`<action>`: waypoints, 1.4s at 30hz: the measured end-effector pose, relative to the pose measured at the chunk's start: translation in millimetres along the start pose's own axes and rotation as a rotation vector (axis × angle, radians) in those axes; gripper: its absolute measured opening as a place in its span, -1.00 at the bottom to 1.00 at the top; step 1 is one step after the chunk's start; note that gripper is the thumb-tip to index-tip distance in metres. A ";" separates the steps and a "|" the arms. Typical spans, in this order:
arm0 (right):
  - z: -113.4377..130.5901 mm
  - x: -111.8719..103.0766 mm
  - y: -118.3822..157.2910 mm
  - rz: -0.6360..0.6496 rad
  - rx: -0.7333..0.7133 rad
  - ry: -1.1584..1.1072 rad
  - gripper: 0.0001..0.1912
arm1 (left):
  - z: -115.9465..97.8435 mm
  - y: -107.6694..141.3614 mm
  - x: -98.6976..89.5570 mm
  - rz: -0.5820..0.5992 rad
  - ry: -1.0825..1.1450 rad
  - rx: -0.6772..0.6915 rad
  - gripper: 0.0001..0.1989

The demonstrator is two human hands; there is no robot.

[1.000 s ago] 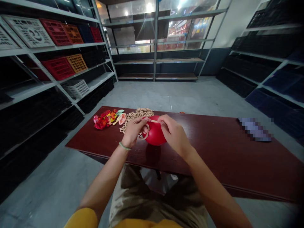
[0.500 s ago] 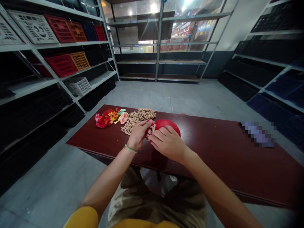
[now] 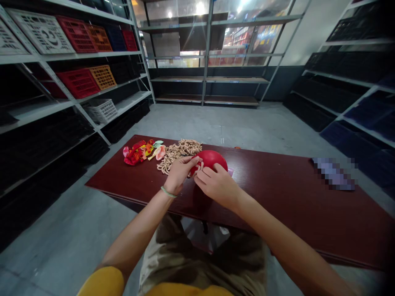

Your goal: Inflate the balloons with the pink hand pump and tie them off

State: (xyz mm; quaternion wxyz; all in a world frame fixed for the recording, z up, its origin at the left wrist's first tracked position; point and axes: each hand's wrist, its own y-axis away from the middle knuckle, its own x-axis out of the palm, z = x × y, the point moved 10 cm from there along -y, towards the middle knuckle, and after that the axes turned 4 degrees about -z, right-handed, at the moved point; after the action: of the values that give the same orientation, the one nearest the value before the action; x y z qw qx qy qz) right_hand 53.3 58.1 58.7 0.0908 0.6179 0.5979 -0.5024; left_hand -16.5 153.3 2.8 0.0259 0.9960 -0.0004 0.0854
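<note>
An inflated red balloon sits just beyond my hands, over the table. My left hand has thumb and fingers pinched at the balloon's near left end, where its neck seems to be. Between both hands a bit of beige cord loops at that spot. My right hand has its fingers curled round the cord, close against the balloon. The fingertips partly hide the neck and the cord's ends. Behind my left hand lies a heap of beige cord, and to its left a pile of limp, colourful balloons.
All this is on a dark red wooden table. A blurred, bluish flat object lies at its right end. A small pinkish thing shows beside the balloon. Shelves with crates stand left; more racks stand behind and right.
The red balloon has shifted a little left and up, turning between my hands. My right hand's fingers have moved slightly around the cord, which now shows as a loop.
</note>
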 end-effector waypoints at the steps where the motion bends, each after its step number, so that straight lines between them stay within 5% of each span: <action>1: -0.3 -1.5 0.3 -0.013 0.009 0.003 -0.75 | -0.3 -0.2 -1.2 -0.010 0.000 0.007 -0.66; 10: 2.5 9.8 2.4 0.055 -0.013 -0.033 -0.70 | 2.3 -4.3 -1.6 0.005 -0.034 -0.040 -0.69; 16: -11.2 13.2 2.3 0.034 0.093 -0.090 -0.71 | -5.4 -5.6 -2.7 0.003 -0.101 -0.001 -0.69; 19: -30.2 8.2 9.8 -0.050 0.304 -0.313 -0.75 | -3.3 -3.9 -5.4 -0.015 -0.048 -0.028 -0.71; 22: -60.6 10.1 35.2 -0.238 0.682 -0.695 -0.80 | 4.1 0.4 -5.4 -0.038 0.031 -0.080 -0.76; 26: -84.8 41.6 78.3 -0.391 1.138 -1.029 -0.85 | 16.8 7.1 3.6 -0.048 0.101 -0.097 -0.76; 29: -95.3 64.7 95.2 -0.459 1.312 -1.171 -0.87 | 18.8 12.1 12.3 -0.035 0.097 -0.008 -0.77; 32: -105.1 74.1 96.7 -0.480 1.328 -1.215 -0.87 | 12.6 18.7 19.1 0.003 -0.036 0.126 -0.83; 38: -112.3 69.7 92.4 -0.314 1.279 -0.961 -0.85 | -18.6 37.1 28.2 0.139 -0.386 0.405 -0.88; 42: -103.4 63.5 80.6 -0.251 1.178 -0.915 -0.83 | -32.6 44.8 20.9 0.152 -0.448 0.462 -0.93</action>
State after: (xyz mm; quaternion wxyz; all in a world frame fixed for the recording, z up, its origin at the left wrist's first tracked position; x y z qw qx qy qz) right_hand 159.1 151.3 22.4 -0.0732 0.2211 0.1989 -0.9519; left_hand -1.6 110.3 40.7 -0.2080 0.9667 -0.0610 -0.1363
